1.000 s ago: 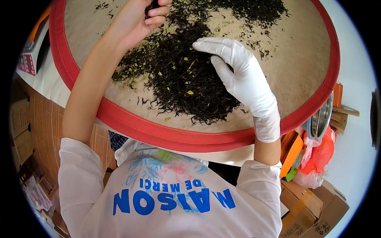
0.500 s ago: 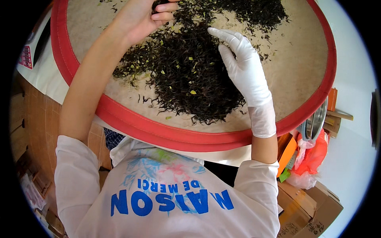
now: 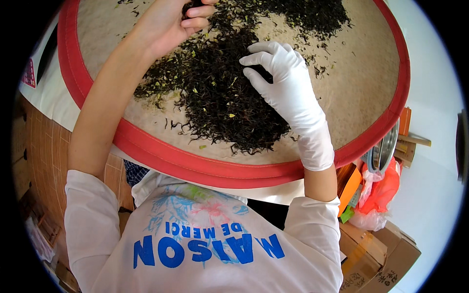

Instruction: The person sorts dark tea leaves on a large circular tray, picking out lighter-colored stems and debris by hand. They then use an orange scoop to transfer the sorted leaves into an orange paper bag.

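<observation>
A heap of dark, twisted dried tea leaves (image 3: 220,107), flecked with yellow-green bits, lies on a round, beige cloth-covered tray (image 3: 361,97). My left hand (image 3: 173,29), bare, is at the upper edge of the view, its fingers curled around a dark clump of the leaves; part of this hand is cut off by the frame. Over the heap's right side hovers my right hand (image 3: 281,80) in a white glove. Its thumb and fingers are bent but apart, with nothing visible between them. Whether the fingertips touch the leaves, I cannot tell.
A red fabric rim (image 3: 210,171) borders the tray. Another leaf heap (image 3: 317,17) lies at the far right of it. Beyond the right edge are a metal bowl (image 3: 383,149), a red plastic bag (image 3: 383,188) and cardboard boxes (image 3: 381,254). Brown tiled floor (image 3: 46,141) shows at left.
My right hand has shifted left over the heap, its fingers now more bent and spread. The left hand stays closed on its clump, with little movement. The whole view has shifted slightly.
</observation>
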The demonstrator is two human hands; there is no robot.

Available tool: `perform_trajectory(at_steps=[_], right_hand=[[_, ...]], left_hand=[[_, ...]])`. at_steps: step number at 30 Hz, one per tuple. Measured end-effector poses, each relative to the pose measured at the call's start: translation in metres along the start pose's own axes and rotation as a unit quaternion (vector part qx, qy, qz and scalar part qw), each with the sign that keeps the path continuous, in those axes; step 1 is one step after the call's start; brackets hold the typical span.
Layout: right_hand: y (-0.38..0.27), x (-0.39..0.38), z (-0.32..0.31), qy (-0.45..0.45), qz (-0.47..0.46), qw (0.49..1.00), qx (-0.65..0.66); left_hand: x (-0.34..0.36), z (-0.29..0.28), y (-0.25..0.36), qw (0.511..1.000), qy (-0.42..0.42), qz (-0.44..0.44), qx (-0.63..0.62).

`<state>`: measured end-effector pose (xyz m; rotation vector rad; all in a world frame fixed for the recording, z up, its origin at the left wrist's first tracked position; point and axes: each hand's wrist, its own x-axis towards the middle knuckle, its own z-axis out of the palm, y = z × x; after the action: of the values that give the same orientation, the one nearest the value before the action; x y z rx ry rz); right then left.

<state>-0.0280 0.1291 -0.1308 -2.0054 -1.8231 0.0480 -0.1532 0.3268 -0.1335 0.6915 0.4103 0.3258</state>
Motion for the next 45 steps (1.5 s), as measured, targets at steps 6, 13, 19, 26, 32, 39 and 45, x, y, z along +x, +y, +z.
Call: perform_trajectory(at_steps=[6, 13, 19, 26, 32, 39, 45], right_hand=[[0.006, -0.003, 0.0, 0.054, 0.004, 0.997, 0.048], [0.004, -0.008, -0.011, 0.05, 0.14, 0.971, 0.189], [-0.006, -0.008, -0.015, 0.023, 0.24, 0.902, 0.358], [-0.005, -0.005, -0.028, -0.047, 0.275, 0.818, 0.503], [0.002, -0.007, -0.03, -0.09, 0.274, 0.792, 0.538], [0.021, -0.027, -0.064, 0.056, 0.226, 0.965, 0.123], [0.057, -0.076, -0.067, -0.078, 0.386, 0.918, -0.033]], left_hand=[[0.001, 0.0, 0.0, 1.0, -0.001, 0.002, 0.008], [-0.001, 0.001, 0.001, 1.0, 0.01, 0.006, 0.011], [0.003, -0.004, 0.0, 1.0, -0.007, -0.003, -0.011], [0.003, -0.003, 0.001, 1.0, -0.005, -0.001, -0.019], [0.001, -0.003, 0.003, 1.0, -0.012, 0.001, -0.025], [0.006, -0.018, 0.003, 0.997, -0.065, 0.024, -0.035], [0.007, -0.019, 0.001, 0.994, -0.101, -0.003, -0.045]])
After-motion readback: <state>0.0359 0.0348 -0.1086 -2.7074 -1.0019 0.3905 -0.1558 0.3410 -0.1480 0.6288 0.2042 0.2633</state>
